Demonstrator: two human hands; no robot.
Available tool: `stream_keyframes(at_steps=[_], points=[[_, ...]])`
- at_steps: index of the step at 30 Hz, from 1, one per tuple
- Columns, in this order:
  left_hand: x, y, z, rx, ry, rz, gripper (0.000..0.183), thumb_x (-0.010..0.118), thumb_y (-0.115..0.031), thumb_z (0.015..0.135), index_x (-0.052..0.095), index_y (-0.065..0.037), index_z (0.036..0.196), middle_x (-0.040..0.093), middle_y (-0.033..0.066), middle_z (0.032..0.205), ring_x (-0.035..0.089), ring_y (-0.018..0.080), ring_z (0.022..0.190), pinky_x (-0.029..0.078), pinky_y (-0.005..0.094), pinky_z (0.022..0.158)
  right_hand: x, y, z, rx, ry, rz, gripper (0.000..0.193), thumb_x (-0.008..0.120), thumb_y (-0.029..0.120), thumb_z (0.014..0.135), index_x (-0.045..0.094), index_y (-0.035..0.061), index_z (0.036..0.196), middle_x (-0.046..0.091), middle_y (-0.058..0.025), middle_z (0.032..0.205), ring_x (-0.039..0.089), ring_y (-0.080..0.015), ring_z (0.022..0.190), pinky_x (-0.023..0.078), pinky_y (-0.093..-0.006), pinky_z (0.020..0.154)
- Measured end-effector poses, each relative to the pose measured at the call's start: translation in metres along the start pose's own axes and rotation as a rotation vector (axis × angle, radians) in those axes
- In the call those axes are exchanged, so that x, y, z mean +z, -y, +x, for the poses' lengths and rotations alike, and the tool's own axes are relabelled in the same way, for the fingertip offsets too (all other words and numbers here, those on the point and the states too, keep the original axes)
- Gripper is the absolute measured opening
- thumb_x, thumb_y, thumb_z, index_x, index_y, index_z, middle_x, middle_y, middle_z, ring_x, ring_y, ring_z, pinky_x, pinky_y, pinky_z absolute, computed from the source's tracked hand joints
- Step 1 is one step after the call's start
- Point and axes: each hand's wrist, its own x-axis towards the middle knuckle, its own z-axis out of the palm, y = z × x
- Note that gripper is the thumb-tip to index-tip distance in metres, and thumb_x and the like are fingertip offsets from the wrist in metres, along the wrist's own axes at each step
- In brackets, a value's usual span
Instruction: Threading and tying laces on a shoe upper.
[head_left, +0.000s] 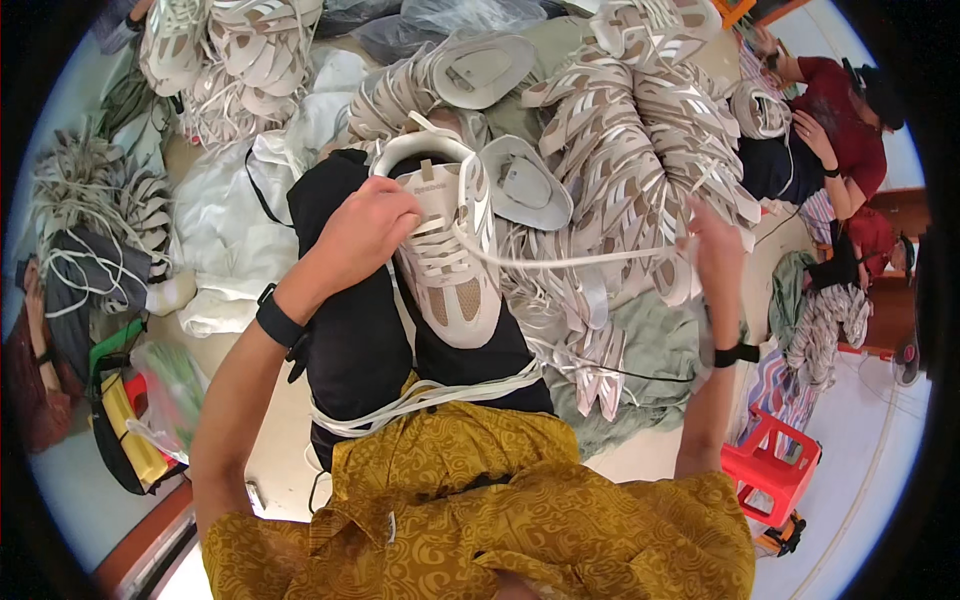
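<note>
A beige and white sneaker upper (455,300) rests on my black-covered lap, toe toward me, its front eyelets threaded with white lace. My left hand (375,225) is closed at the left side of its eyelet row, fingertips pinched against the upper; what lies under them is partly hidden. Out to the right, my right hand (715,240) is blurred by motion and closed on the end of a white shoelace (580,262). That lace stretches taut from the shoe's right eyelets. A bundle of loose white laces (430,398) lies across my thighs.
Nested stacks of similar uppers (640,150) lie ahead and right, with grey oval pieces (525,180) beside the shoe. White cloth (235,220) spreads at left. A red plastic stool (772,465) stands at lower right. Another person (835,120) sits at the upper right.
</note>
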Motion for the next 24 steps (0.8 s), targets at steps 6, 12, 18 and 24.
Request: stream_keyframes(at_steps=[6, 12, 18, 24], points=[[-0.011, -0.010, 0.000, -0.166, 0.221, -0.342, 0.018, 0.046, -0.016, 0.085, 0.056, -0.002, 0.093, 0.058, 0.0086, 0.081, 0.056, 0.0183, 0.079, 0.044, 0.0290, 0.074, 0.031, 0.105, 0.029, -0.099, 0.111, 0.587, 0.052, 0.067, 0.001, 0.056, 0.058, 0.0090, 0.107, 0.061, -0.0085, 0.082, 0.058, -0.0232, 0.076, 0.045, -0.0320, 0.070], [-0.039, -0.044, -0.015, -0.419, 0.304, -0.851, 0.020, 0.049, -0.013, 0.084, 0.053, 0.000, 0.099, 0.060, 0.0063, 0.084, 0.058, 0.0114, 0.079, 0.046, 0.0246, 0.073, 0.051, 0.207, 0.055, -0.578, 0.106, 0.765, 0.055, 0.070, 0.003, 0.056, 0.058, 0.0093, 0.109, 0.060, -0.0069, 0.087, 0.057, -0.0213, 0.082, 0.045, -0.0301, 0.069], [-0.100, -0.089, -0.006, -0.088, -0.193, -0.791, 0.023, 0.044, -0.008, 0.085, 0.050, 0.001, 0.106, 0.059, 0.0083, 0.093, 0.059, 0.0157, 0.087, 0.046, 0.0281, 0.076, 0.069, 0.224, 0.058, -0.320, 0.323, 1.162, 0.036, 0.062, 0.003, 0.062, 0.063, 0.0059, 0.098, 0.062, -0.0049, 0.082, 0.058, -0.0148, 0.070, 0.043, -0.0252, 0.059], [-0.119, -0.050, 0.005, -0.105, -0.650, -0.369, 0.013, 0.051, -0.010, 0.084, 0.061, -0.005, 0.091, 0.061, 0.0002, 0.087, 0.054, 0.0069, 0.074, 0.042, 0.0216, 0.064, 0.064, 0.100, 0.105, 0.210, 0.121, 2.036, 0.039, 0.051, 0.001, 0.078, 0.046, -0.0014, 0.117, 0.047, -0.0001, 0.059, 0.049, -0.0106, 0.059, 0.041, -0.0250, 0.061]])
